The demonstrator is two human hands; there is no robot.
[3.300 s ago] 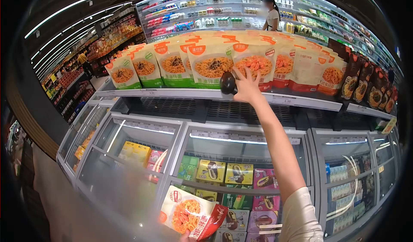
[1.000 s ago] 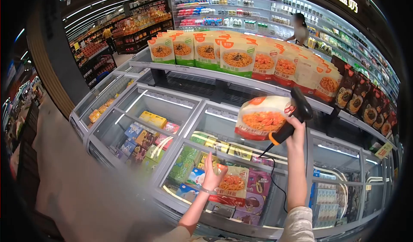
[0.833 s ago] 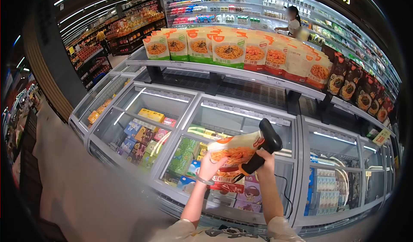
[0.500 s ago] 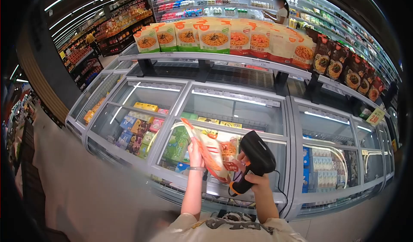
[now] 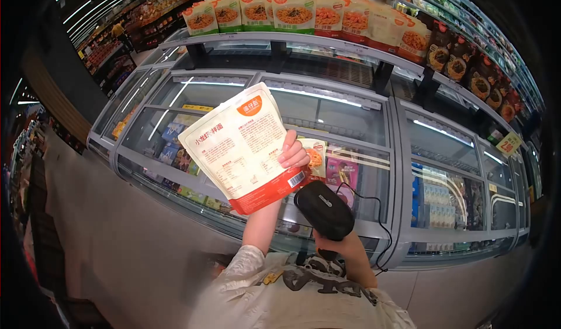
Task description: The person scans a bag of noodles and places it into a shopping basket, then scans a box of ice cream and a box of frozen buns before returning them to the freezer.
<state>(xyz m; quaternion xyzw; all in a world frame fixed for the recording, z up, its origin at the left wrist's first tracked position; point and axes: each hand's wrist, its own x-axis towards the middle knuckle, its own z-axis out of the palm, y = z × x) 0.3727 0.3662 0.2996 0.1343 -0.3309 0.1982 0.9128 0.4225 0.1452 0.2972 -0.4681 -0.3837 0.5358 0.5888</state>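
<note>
A noodle pouch [image 5: 231,151] is being held up by the left hand [image 5: 294,150] above the glass-topped freezer [image 5: 390,171], with its printed back being shown to the camera. The pouch's right edge is being gripped by the left hand, whose fingers are being curled over the front, just above the barcode [image 5: 296,179]. The pouch is being tilted, its red bottom band being turned down and its orange logo being held near the top right corner. A black scanner [image 5: 325,210] is being gripped from below by the right hand [image 5: 340,246]; most of that hand's fingers are being hidden by the scanner. The scanner's head is being held just beside the pouch's lower right corner; whether the two are being made to touch cannot be told. A black cord [image 5: 381,212] is being looped over the freezer at the right. A second pouch [image 5: 316,155] is being partly covered by the left hand, and beside it pink boxes [image 5: 342,171] are being seen. Beyond the freezer, a row of pouches [image 5: 295,11] and some dark pouches [image 5: 457,60] are being held upright on a shelf [image 5: 327,44].
</note>
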